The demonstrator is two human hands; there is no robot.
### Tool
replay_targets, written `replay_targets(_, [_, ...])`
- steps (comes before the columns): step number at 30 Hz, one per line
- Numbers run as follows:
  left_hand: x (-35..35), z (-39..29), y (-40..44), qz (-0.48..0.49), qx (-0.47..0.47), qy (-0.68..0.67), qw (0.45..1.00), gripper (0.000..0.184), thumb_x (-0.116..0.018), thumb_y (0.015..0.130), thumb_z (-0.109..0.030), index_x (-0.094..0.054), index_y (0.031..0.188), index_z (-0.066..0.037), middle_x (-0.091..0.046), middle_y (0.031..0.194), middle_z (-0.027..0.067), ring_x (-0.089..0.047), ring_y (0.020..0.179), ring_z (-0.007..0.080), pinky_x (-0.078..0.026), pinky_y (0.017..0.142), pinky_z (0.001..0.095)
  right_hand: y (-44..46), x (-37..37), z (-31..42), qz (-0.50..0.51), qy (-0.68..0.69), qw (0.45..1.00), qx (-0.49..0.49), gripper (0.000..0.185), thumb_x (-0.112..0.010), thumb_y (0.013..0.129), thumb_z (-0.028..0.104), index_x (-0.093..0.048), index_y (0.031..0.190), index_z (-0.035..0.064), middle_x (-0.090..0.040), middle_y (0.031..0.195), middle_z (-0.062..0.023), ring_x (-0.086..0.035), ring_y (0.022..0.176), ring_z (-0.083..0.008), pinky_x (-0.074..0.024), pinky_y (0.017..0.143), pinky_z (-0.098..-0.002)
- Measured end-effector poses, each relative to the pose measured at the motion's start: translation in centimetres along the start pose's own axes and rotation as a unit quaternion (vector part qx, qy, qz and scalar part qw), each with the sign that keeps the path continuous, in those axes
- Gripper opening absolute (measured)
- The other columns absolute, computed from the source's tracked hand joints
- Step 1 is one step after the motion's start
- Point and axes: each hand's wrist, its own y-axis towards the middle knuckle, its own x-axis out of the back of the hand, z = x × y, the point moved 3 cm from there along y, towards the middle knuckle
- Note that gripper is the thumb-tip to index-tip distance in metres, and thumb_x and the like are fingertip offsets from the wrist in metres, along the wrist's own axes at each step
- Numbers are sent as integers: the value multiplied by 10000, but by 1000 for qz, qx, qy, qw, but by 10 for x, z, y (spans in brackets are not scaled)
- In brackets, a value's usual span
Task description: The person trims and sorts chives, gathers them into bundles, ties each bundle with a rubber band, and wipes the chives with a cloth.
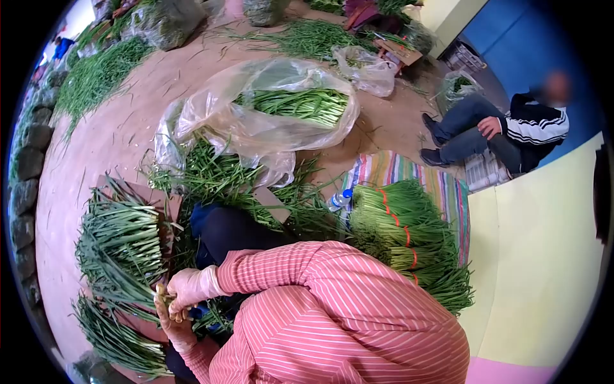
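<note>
My right hand (190, 288), in a thin pale glove, is closed at the pale ends of a bunch of garlic chives (131, 278). Just below it, my left hand (176, 325), also gloved, has its fingers bent up against the same stem ends; what sits between the fingers is partly hidden. A thick pile of chives (125, 233) lies above the hands on a brown board (167, 203), leaves pointing left. Another pile of chives (121, 339) lies below, its pale ends close to my left wrist.
Chives tied with orange bands (403, 237) lie on a striped sheet (457, 198), beside a water bottle (340, 200). A clear plastic bag (217, 115) holds more chives. Loose greens (224, 173) cover the floor before my knee. A seated person (511, 131) is at right.
</note>
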Motion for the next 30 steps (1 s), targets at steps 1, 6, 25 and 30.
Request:
replay_targets(1, [1,-3,3,82,-8,-12,997,549,-410,965,-431,-394,1390,-83,-604,1050,55,-578,812,140,-456,704,251,-6,2,5,-18,-23,999,14,325,-669,810,351,-676,888,35,-678,756,-59,-653,643,-154,-513,571,-280])
replay_targets(6, [4,-39,-7,1,-189,50,981,549,-366,986,-382,-337,1406,-30,-547,1210,79,-547,1012,147,-424,872,293,-25,13,25,-107,-161,967,166,432,-650,778,464,-658,850,38,-653,796,-144,-635,778,-328,-484,684,-406])
replay_targets(25, [77,-7,72,-7,15,-156,988,428,-516,945,-328,-507,1317,-116,-255,573,-91,-201,450,38,-222,405,191,-41,64,-26,-240,-199,941,129,349,-576,800,376,-662,794,37,-642,744,-156,-626,736,-342,-475,674,-442])
replay_targets(30, [68,4,70,-46,40,-194,979,435,-462,977,-316,-466,1343,-80,-230,559,-80,-188,439,42,-194,404,195,-48,83,-29,-372,-346,835,212,331,-540,821,340,-655,766,35,-640,771,-132,-625,736,-332,-485,643,-442])
